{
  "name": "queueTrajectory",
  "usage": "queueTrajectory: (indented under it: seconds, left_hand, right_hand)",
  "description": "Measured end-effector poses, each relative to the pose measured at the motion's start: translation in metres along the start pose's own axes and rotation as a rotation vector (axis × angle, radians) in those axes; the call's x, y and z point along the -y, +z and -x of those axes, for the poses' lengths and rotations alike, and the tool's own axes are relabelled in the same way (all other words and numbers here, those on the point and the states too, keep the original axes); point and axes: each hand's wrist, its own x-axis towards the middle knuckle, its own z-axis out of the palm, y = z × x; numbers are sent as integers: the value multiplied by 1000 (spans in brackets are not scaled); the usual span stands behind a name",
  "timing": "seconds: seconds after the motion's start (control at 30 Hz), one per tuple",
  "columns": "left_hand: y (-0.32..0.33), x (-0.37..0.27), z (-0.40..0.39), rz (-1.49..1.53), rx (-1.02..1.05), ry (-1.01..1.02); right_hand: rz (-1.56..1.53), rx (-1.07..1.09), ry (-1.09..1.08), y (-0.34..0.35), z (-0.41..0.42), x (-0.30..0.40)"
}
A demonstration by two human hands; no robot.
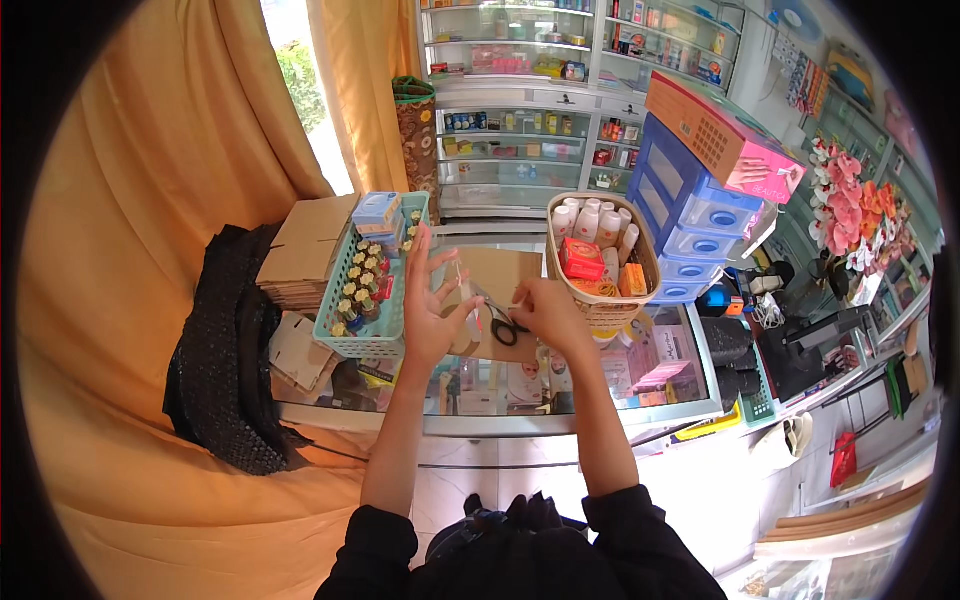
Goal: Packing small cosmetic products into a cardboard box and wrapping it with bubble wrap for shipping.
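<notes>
My right hand (551,315) is curled at the black-handled scissors (504,330), with fingers at one handle loop. The blades point up and left, towards my left hand (433,311). My left hand is raised with its fingers spread. A thin pale strip (474,324), with some red on it, lies by its thumb and fingertips; whether it is gripped or only touched is unclear. Below both hands, a flat brown cardboard sheet (506,266) rests on the glass display counter (457,405). A rounded tan thing beside the strip is partly hidden.
Left of my hands stands a green plastic basket (367,346) of small bottles and boxes, beside stacked folded cardboard (304,244). To the right are a beige basket (615,307) of bottles and boxes and a blue drawer unit (705,244) under a large box (720,135). Glass shelves (517,135) rise behind.
</notes>
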Motion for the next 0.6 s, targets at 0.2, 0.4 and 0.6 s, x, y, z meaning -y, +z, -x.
queueTrajectory:
  seconds: [0.2, 0.4, 0.6]
  left_hand:
    - [3, -1, 0, -62, 21, 47]
    - [4, -2, 1, -83, 35, 86]
    - [4, -4, 2, -88, 44, 74]
  right_hand:
    - [406, 6, 31, 22, 6, 7]
    - [191, -127, 72, 24, 9, -10]
    - [-212, -284, 11, 1, 24, -5]
